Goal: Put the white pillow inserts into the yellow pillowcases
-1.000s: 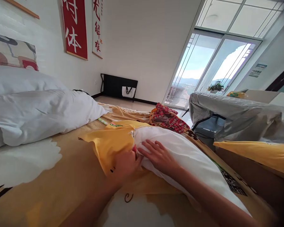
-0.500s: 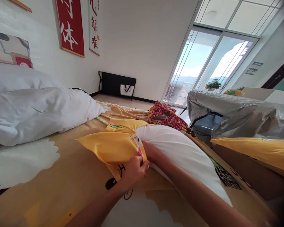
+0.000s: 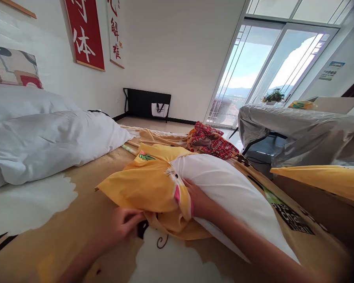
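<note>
A white pillow (image 3: pixel 227 188) lies on the bed, its far-left end inside a yellow pillowcase (image 3: pixel 141 184) with a printed cartoon face. My right hand (image 3: pixel 199 198) presses on the pillow at the pillowcase's mouth. Its visible fingers are stretched out against the white cloth; the fingertips are partly covered by the pillowcase edge. Blurred, my left hand (image 3: pixel 125 226) is at the pillowcase's lower left side. A gap shows between its thumb and forefinger, and their tips are close to the yellow cloth.
The bed has a tan printed sheet (image 3: pixel 85 220). A white quilt (image 3: pixel 56 137) is heaped at the left. Red checked cloth (image 3: pixel 209 139) lies beyond the pillow. At the right are another yellow cloth item (image 3: pixel 327 181) and a plastic-covered table (image 3: pixel 301 129).
My left hand has let go of the pillowcase's mouth and moved left and slightly down. The pillowcase rim now hangs loose and folded. My right hand remains at the pillow, shifted slightly right.
</note>
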The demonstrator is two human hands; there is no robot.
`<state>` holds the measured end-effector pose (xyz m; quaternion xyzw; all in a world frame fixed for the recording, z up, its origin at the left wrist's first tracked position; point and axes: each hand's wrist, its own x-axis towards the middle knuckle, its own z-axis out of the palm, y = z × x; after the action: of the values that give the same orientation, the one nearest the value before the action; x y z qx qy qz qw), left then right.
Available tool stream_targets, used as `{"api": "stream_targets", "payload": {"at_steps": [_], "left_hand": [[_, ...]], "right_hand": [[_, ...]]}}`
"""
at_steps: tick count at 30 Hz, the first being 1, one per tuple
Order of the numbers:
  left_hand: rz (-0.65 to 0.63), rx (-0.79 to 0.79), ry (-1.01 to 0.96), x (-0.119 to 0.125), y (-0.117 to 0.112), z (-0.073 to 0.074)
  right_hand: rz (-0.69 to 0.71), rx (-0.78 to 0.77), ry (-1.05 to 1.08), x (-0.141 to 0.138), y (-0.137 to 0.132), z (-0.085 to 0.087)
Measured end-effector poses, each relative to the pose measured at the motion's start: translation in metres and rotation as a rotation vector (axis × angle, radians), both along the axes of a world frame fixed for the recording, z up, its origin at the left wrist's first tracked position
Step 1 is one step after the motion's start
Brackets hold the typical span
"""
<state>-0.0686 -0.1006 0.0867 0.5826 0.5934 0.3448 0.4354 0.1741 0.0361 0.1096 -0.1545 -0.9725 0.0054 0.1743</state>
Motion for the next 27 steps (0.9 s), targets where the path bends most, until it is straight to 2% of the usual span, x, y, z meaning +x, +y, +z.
{"api": "stream_targets", "payload": {"at_steps": [2,3,5,8,10,12,14,16,18,21,24,26,27], "left_hand": [[0.191,-0.095,0.094,-0.042,-0.012,-0.009],[0.255,-0.098,0.024,-0.057,-0.014,-0.013],[0.331,-0.102,-0.314,-0.072,-0.012,-0.017],[0.315,-0.119,-0.909,-0.057,0.008,-0.012],[0.317,-0.154,-1.072,-0.036,0.027,-0.004],[0.416,-0.147,-1.083,-0.017,0.046,0.003],[0.552,-0.098,-1.089,-0.009,0.061,0.009],[0.655,-0.054,-1.125,-0.012,0.068,0.014],[0.673,-0.02,-1.156,-0.019,0.065,0.016],[0.673,0.067,-1.104,-0.024,0.052,0.015],[0.75,0.083,-0.955,-0.021,0.039,0.005],[0.781,0.034,-0.813,-0.019,0.034,-0.006],[0.775,0.015,-0.74,-0.018,0.032,-0.011]], "right_hand": [[-0.01,-0.166,-0.011,0.012,-0.009,0.013],[0.007,-0.279,-0.008,0.016,-0.012,0.021],[0.067,-0.536,0.029,0.018,-0.017,0.035],[0.069,-0.955,0.234,0.01,-0.023,0.045],[-0.011,-1.185,0.437,0.001,-0.029,0.045],[-0.104,-1.292,0.535,-0.004,-0.035,0.043],[-0.236,-1.209,0.471,-0.001,-0.037,0.044],[-0.378,-1.008,0.374,0.011,-0.032,0.048],[-0.473,-0.85,0.352,0.027,-0.023,0.054],[-0.542,-0.739,0.257,0.041,-0.014,0.066],[-0.633,-0.446,0.137,0.025,-0.018,0.081],[-0.56,-0.263,0.18,-0.001,-0.022,0.093],[-0.459,-0.218,0.201,-0.018,-0.023,0.099]]}}
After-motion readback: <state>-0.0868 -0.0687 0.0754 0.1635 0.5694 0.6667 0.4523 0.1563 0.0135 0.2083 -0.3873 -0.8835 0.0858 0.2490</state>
